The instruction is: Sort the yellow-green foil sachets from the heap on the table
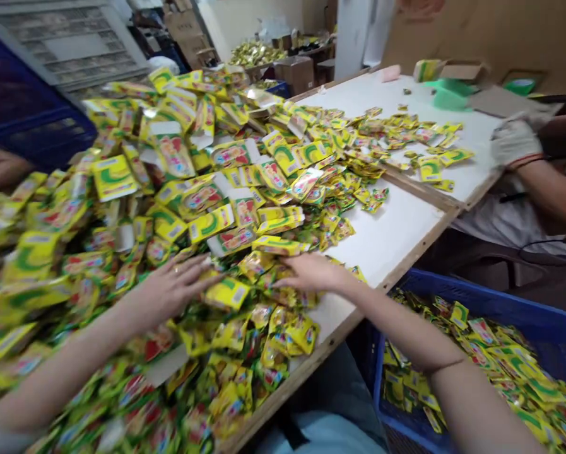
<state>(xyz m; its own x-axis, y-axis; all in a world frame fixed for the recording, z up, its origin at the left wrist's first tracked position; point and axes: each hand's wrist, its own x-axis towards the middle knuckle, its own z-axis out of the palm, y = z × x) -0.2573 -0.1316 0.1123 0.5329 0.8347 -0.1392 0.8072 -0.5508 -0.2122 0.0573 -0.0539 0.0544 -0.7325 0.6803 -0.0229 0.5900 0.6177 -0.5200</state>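
Note:
My left hand (181, 287) rests on a big heap of small yellow-green boxes and sachets, its fingers stretched out. Just beyond its fingertips lies a yellow box (228, 293). My right hand (308, 272) reaches in from the right, at the heap's edge, with its thumb and fingers apart. Its upper fingers are close to a flat yellow box (280, 244); whether they touch it I cannot tell. Several shiny sachets (287, 331) lie below my right hand, and more boxes (211, 224) are piled above both hands. Motion blurs parts of the view.
The heap covers much of the white table (377, 236), which has a raised wooden edge (406, 252). A blue crate (462, 284) holding packets stands at lower right. A co-worker's gloved hand (517, 142) is at right; another person's arm (3, 169) shows at left.

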